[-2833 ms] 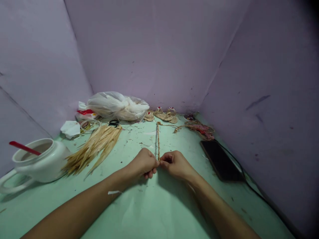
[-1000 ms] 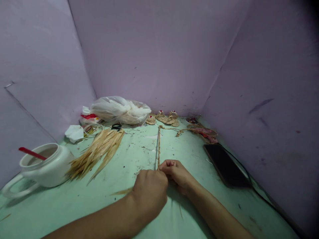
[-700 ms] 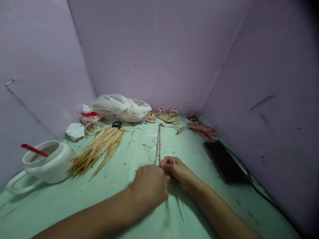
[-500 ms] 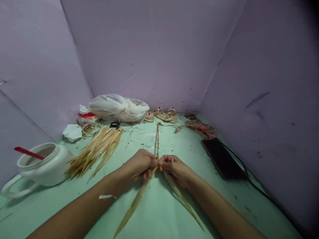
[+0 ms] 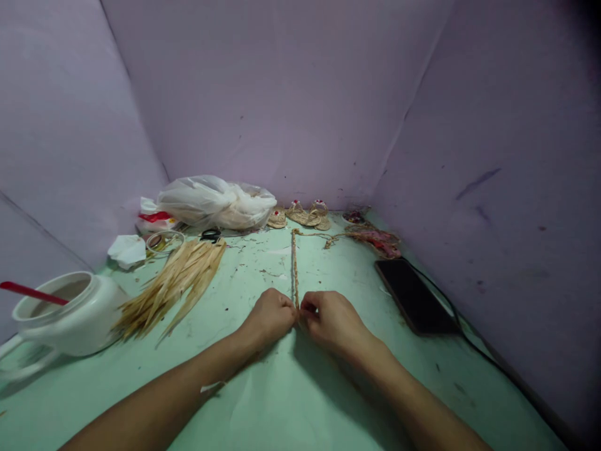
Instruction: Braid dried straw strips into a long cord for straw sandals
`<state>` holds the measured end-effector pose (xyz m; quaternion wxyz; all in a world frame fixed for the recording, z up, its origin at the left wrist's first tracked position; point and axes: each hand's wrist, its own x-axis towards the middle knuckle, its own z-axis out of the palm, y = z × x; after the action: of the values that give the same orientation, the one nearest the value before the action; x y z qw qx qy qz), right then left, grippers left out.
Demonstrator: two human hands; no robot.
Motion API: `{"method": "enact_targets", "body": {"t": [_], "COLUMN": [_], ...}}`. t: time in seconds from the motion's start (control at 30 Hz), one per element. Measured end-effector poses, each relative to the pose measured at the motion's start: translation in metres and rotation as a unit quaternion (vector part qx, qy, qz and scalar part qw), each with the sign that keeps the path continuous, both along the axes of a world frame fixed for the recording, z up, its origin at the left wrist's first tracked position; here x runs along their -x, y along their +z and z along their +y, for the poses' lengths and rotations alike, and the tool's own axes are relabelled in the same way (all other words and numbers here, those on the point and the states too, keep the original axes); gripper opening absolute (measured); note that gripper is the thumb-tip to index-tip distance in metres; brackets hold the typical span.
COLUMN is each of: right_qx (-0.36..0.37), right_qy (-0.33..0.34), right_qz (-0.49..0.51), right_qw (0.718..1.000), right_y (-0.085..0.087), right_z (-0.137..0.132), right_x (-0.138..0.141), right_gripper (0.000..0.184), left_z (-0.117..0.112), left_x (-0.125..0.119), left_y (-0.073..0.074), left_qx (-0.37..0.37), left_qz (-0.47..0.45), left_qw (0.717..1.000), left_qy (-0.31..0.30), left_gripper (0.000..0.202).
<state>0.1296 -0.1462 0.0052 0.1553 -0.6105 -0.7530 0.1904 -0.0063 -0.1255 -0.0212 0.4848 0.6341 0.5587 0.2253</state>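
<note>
A thin twisted cord of dry, straw-coloured fibre [image 5: 294,263] runs straight back from my fingers across the green table. My left hand [image 5: 275,315] is closed at the cord's near end, fingers curled inward. From the other side, my right hand [image 5: 328,316] pinches at the same end, its thumb and forefinger bent. The exact grip between the fingertips is hidden. A bundle of dry leaf strips [image 5: 176,282] lies fanned out to the left of my left hand.
On the left stands a white mug [image 5: 70,326] with a red stick. Black scissors [image 5: 211,235], a plastic bag [image 5: 216,203] and small woven sandals [image 5: 307,216] lie at the back. A phone [image 5: 417,297] and a black cable [image 5: 441,288] are on the right.
The two loose strips that trailed toward me from the fingers no longer show. My right hand has turned knuckles-up and my left has curled tighter. The view has shifted slightly right.
</note>
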Motion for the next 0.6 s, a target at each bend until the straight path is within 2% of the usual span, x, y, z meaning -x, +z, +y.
{"method": "enact_targets", "body": {"t": [0.13,0.27,0.4,0.5,0.6], "right_qx": [0.028,0.049,0.032,0.029,0.028], "right_qy": [-0.038,-0.043,-0.019,0.012,0.035], "right_qz": [-0.021,0.003,-0.072,-0.119,-0.110], "right_qw": [0.999,0.998,0.997,0.992,0.993], "right_y": [0.008,0.007,0.005,0.007,0.010], "right_z": [-0.007,-0.013,-0.021,-0.027,-0.028], "right_x": [0.005,0.012,0.022,0.027,0.024], "right_gripper": [0.017,0.015,0.017,0.020,0.020], "left_z": [-0.003,-0.009,-0.012,-0.012,-0.010], "left_x": [-0.005,-0.008,-0.006,-0.002,0.000], "left_y": [-0.001,0.013,0.022,0.017,0.007], "left_qx": [0.011,0.108,0.153,0.147,0.108], "left_qz": [-0.023,-0.104,-0.135,-0.154,-0.162], "left_qw": [1.000,0.986,0.976,0.975,0.979], "left_qy": [0.016,0.074,0.076,0.056,0.051], "left_gripper": [0.014,0.013,0.010,0.014,0.009]}}
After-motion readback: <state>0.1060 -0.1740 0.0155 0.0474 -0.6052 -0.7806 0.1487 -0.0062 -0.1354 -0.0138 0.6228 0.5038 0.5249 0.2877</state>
